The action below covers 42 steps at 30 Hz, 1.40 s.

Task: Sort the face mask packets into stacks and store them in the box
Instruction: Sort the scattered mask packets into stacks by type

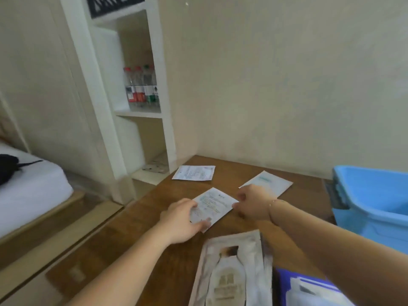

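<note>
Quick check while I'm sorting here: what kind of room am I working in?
Most likely a small bedroom or dorm room. A bed with a white mattress sits to the left, a white built-in shelf holds water bottles, and the packets lie on a wooden table set against a bare wall.

Fine print covers the white packet [210,205] on the table, too blurred to read; the bottle labels [141,94] on the shelf likewise show nothing legible.
</note>
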{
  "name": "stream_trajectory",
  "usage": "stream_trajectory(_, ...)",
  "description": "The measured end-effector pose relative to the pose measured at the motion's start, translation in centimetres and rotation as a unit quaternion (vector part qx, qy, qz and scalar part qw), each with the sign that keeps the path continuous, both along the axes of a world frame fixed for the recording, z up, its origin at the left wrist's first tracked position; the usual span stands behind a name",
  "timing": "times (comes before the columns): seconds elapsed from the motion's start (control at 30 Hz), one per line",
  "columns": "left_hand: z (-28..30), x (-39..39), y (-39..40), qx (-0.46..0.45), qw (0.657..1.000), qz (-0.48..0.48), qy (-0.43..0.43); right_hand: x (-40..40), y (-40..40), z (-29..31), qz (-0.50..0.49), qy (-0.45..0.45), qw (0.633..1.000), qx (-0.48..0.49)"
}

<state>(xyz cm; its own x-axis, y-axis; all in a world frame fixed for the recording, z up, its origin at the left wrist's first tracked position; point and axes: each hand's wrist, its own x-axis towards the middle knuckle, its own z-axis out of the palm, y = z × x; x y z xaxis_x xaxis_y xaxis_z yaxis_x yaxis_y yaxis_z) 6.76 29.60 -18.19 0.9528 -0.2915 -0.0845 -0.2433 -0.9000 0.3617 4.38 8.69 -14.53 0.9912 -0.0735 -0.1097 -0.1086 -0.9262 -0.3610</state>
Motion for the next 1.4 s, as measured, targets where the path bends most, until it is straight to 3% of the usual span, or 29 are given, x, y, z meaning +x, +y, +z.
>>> stream_trajectory(0.17,-1.0,0.0,-0.4,0.035,0.998,-0.033,-0.034,4.0,1.1,-2.3,-0.068,0.037,0.994,0.083)
stream_trajectory(0.4,-0.7,0.0,0.2,0.042,0.997,-0.061,-0.013,5.4,2.1,-1.9,-0.178,0.061,0.965,0.183)
stream_trajectory(0.53,-1.0,-0.2,0.1,0.059,0.996,-0.062,-0.022,5.1,2.3,-1.3,-0.236,0.092,0.901,0.352)
stream_trajectory(0.63,-1.1,-0.7,-0.1,0.082,0.983,-0.049,-0.157,4.5,2.2,-1.3,-0.267,0.118,0.822,0.488)
stream_trajectory(0.73,-0.4,-1.5,-0.1,0.106,0.957,-0.047,-0.266,3.3,1.9,-0.6,-0.231,0.124,0.785,0.561)
stream_trajectory(0.8,0.4,-2.0,0.2,0.053,0.962,-0.019,-0.266,2.6,1.3,-0.2,-0.194,0.071,0.792,0.574)
stream_trajectory(0.9,1.8,-2.7,0.8,-0.205,0.966,0.045,-0.154,1.6,0.2,0.4,-0.175,-0.06,0.815,0.55)
stream_trajectory(1.0,3.5,-4.7,0.6,-0.464,0.88,0.033,0.097,-1.0,-0.3,1.9,-0.051,-0.053,0.794,0.604)
stream_trajectory(1.07,4.4,-6.0,0.2,-0.525,0.83,0.018,0.184,-2.8,-0.6,3.2,0.014,-0.072,0.797,0.599)
stream_trajectory(1.17,5.6,-7.8,-0.8,-0.564,0.788,0.001,0.246,-4.7,-1.2,4.5,0.042,-0.125,0.841,0.525)
stream_trajectory(1.23,6.1,-9.0,-1.7,-0.541,0.811,-0.013,0.222,-5.7,-2.1,5.0,0.022,-0.141,0.851,0.506)
stream_trajectory(1.33,6.8,-11.7,-3.6,-0.472,0.88,-0.029,0.052,-8.5,-4.7,6.7,-0.004,-0.155,0.856,0.493)
stream_trajectory(1.4,7.5,-14.8,-5.3,-0.453,0.888,-0.074,-0.04,-11.5,-7.8,7.9,-0.029,-0.163,0.858,0.485)
